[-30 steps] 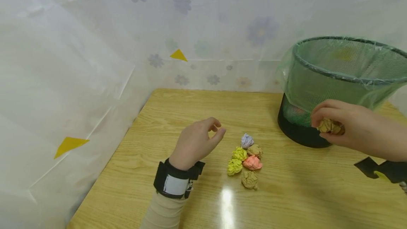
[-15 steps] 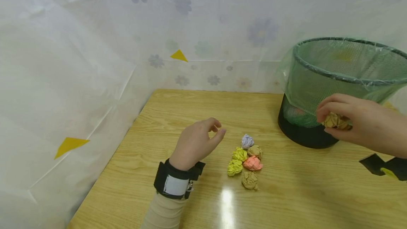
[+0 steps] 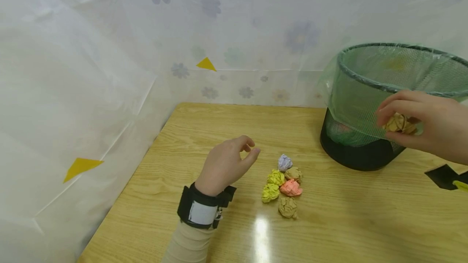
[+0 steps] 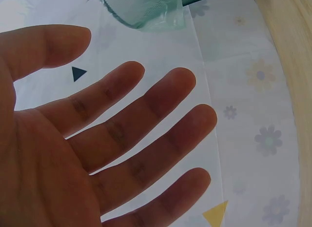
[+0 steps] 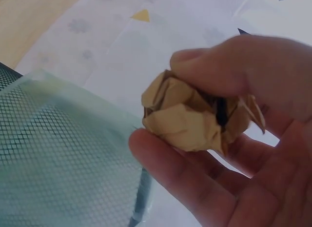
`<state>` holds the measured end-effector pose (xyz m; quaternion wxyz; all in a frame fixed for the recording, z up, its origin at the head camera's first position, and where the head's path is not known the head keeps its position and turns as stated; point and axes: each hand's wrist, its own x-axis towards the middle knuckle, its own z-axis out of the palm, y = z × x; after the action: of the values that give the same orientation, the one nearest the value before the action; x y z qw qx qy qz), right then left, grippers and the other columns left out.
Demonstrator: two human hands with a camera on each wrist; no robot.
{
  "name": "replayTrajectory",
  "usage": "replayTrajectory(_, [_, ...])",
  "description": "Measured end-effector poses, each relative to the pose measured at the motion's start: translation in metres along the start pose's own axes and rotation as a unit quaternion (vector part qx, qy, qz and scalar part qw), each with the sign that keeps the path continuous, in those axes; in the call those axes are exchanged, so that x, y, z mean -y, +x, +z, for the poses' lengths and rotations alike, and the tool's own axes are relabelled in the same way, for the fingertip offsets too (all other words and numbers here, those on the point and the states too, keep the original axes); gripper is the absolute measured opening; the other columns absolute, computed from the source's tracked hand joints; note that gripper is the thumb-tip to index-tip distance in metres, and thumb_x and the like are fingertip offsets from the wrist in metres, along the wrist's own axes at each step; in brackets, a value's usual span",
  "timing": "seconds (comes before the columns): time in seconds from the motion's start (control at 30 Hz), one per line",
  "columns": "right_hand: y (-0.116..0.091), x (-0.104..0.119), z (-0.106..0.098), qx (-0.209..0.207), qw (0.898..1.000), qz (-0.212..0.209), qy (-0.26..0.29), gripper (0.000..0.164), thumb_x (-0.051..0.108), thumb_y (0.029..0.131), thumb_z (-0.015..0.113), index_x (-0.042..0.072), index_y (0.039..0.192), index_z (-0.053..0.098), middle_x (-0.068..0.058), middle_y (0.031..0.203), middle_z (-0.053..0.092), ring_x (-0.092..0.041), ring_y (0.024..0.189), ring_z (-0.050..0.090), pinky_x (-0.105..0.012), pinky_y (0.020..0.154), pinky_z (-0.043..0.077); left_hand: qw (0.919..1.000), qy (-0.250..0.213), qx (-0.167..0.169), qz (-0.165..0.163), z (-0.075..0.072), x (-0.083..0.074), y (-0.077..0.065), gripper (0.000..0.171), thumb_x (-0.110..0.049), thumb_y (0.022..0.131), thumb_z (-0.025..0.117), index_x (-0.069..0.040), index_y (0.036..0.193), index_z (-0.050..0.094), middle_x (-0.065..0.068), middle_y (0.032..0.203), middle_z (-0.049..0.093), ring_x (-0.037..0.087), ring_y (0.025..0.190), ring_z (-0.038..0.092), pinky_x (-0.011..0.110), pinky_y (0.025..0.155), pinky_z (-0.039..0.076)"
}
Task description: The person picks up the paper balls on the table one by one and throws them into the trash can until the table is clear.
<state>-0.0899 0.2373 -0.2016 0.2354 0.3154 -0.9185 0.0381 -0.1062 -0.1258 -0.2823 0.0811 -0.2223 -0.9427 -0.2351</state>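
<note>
Between thumb and fingers, my right hand (image 3: 427,123) pinches a crumpled brown paper ball (image 5: 183,114), held in front of the bin's near side and below its rim. The mesh bin (image 3: 365,157) has a black base and a green plastic liner (image 3: 360,96) folded over its rim. My left hand (image 3: 224,165) hovers over the table with relaxed fingers and an empty palm (image 4: 44,173). Right of it lie a white paper ball (image 3: 284,162), two yellow ones (image 3: 270,192), a pink one (image 3: 291,187) and two brown ones (image 3: 288,207).
The wooden table (image 3: 175,133) meets a flower-printed plastic sheet (image 3: 256,31) at its back and left. Yellow triangles (image 3: 83,167) are stuck on the sheet. Something reddish shows faintly through the bin's mesh low down.
My right hand has moved right and upward along the bin's near side, carrying the brown paper ball. The left hand and the balls on the table have stayed in place.
</note>
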Motion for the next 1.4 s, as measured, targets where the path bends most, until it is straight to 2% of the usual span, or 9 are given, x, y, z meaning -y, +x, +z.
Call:
replayTrajectory(0.07, [0.000,-0.001,-0.001,0.003,1.000,0.019,-0.005,0.057,-0.005,0.041,0.086,0.017,0.087,0.060,-0.004,0.100,0.055,-0.025,0.077,0.053,-0.028,0.051,0.043,1.0000,0.001,0.000,0.000,0.000,0.000,0.000,0.035,-0.042,0.094,0.051,-0.013,0.108,0.065,0.001,0.095,0.068,0.007,0.054,0.052,0.023,0.046,0.039])
replayTrajectory(0.23, [0.000,-0.006,-0.003,-0.008,1.000,0.019,-0.002,0.030,0.034,0.069,0.077,0.016,0.088,0.061,-0.006,0.102,0.055,-0.023,0.081,0.050,-0.027,0.051,0.042,1.0000,0.001,0.000,-0.001,0.000,0.000,0.000,0.035,-0.042,0.094,0.051,-0.013,0.108,0.065,0.001,0.096,0.068,0.006,0.054,0.052,0.023,0.046,0.039])
replayTrajectory(0.4, [-0.001,-0.023,-0.001,-0.028,1.000,0.000,0.006,0.031,0.046,0.079,0.064,0.017,0.088,0.062,-0.003,0.104,0.056,-0.017,0.086,0.051,-0.021,0.049,0.044,1.0000,-0.003,-0.001,-0.002,0.000,0.000,0.000,0.033,-0.040,0.094,0.051,-0.013,0.107,0.065,0.002,0.096,0.068,0.007,0.054,0.052,0.023,0.046,0.039])
replayTrajectory(0.5, [-0.004,-0.036,0.002,-0.034,0.999,-0.001,0.008,0.028,0.027,0.071,0.081,0.017,0.089,0.062,-0.004,0.106,0.056,-0.011,0.091,0.049,-0.017,0.049,0.042,1.0000,-0.002,-0.002,-0.002,0.001,0.001,0.000,0.032,-0.040,0.094,0.052,-0.013,0.107,0.064,0.002,0.096,0.068,0.007,0.053,0.052,0.023,0.045,0.039])
replayTrajectory(0.67, [-0.003,-0.041,-0.002,-0.055,0.998,-0.006,0.036,0.051,0.064,0.078,0.050,0.015,0.086,0.063,-0.005,0.104,0.057,0.014,0.095,0.036,-0.008,0.049,0.037,1.0000,-0.002,0.000,-0.004,0.000,0.000,0.000,0.031,-0.039,0.094,0.052,-0.014,0.107,0.064,0.001,0.096,0.068,0.006,0.051,0.051,0.023,0.044,0.038])
replayTrajectory(0.7, [-0.003,-0.042,-0.002,-0.058,0.997,-0.006,0.041,0.042,0.056,0.078,0.061,0.015,0.086,0.063,-0.006,0.104,0.057,0.017,0.097,0.033,-0.006,0.049,0.036,1.0000,-0.003,0.001,-0.005,0.000,0.000,0.000,0.031,-0.039,0.094,0.052,-0.014,0.107,0.064,0.001,0.096,0.068,0.006,0.051,0.050,0.023,0.044,0.038])
replayTrajectory(1.07, [0.001,-0.036,-0.007,-0.070,0.996,-0.020,0.052,0.067,0.070,0.078,0.030,0.010,0.084,0.061,-0.010,0.097,0.054,0.020,0.097,0.030,-0.006,0.048,0.035,1.0000,-0.006,-0.001,-0.002,-0.001,0.000,-0.001,0.029,-0.038,0.093,0.053,-0.014,0.107,0.064,0.003,0.096,0.068,0.005,0.048,0.049,0.023,0.043,0.037])
replayTrajectory(1.27, [0.000,-0.058,-0.007,-0.066,0.997,-0.019,0.041,0.054,0.063,0.081,0.046,0.011,0.088,0.061,-0.004,0.102,0.053,0.019,0.100,0.031,-0.005,0.049,0.038,1.0000,-0.001,0.000,-0.005,-0.001,0.000,-0.001,0.032,-0.040,0.094,0.052,-0.014,0.108,0.064,0.001,0.096,0.068,0.005,0.050,0.049,0.023,0.044,0.038])
replayTrajectory(1.4, [0.000,-0.068,-0.011,-0.064,0.997,0.021,0.026,0.023,0.017,0.075,0.078,0.008,0.090,0.062,0.012,0.108,0.046,0.021,0.098,0.030,-0.005,0.048,0.037,1.0000,-0.002,0.002,-0.008,0.000,0.000,0.000,0.033,-0.040,0.094,0.052,-0.013,0.109,0.064,0.001,0.096,0.068,0.005,0.048,0.048,0.024,0.043,0.038])
